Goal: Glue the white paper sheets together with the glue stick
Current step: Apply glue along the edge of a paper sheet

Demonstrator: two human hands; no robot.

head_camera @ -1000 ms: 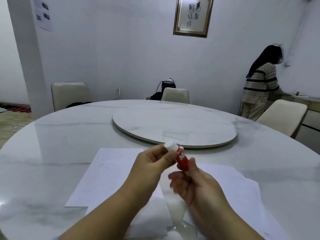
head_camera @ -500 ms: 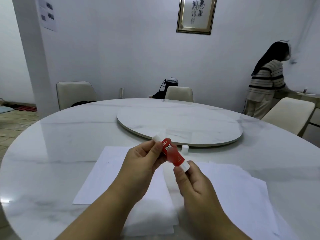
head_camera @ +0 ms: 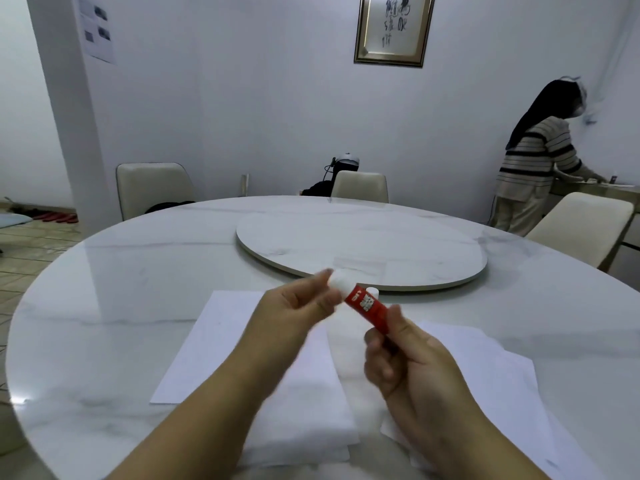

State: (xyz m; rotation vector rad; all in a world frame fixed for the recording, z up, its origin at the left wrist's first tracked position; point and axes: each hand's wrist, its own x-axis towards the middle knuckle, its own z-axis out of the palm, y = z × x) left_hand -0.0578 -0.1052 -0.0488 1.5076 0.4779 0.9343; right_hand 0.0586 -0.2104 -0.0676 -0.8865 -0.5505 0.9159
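I hold a red glue stick (head_camera: 369, 306) in the air between both hands, above the white paper sheets. My left hand (head_camera: 298, 310) pinches its white upper end (head_camera: 341, 282) with the fingertips. My right hand (head_camera: 405, 355) wraps around the lower part of the red body and hides its bottom. A small white cap (head_camera: 372, 291) stands on the table just behind the stick. One white sheet (head_camera: 214, 341) lies to the left, another (head_camera: 485, 368) to the right, and more paper (head_camera: 311, 417) lies under my forearms.
The papers lie on a round marble table (head_camera: 104, 306) with a raised turntable (head_camera: 363, 251) at its centre. Cream chairs (head_camera: 152, 185) stand around it. A person in a striped top (head_camera: 533, 161) stands at a counter at the far right.
My right hand has slid up from the stick's lower end and closed around the red body. My left hand has shifted onto the white upper end. The cap stays on the table.
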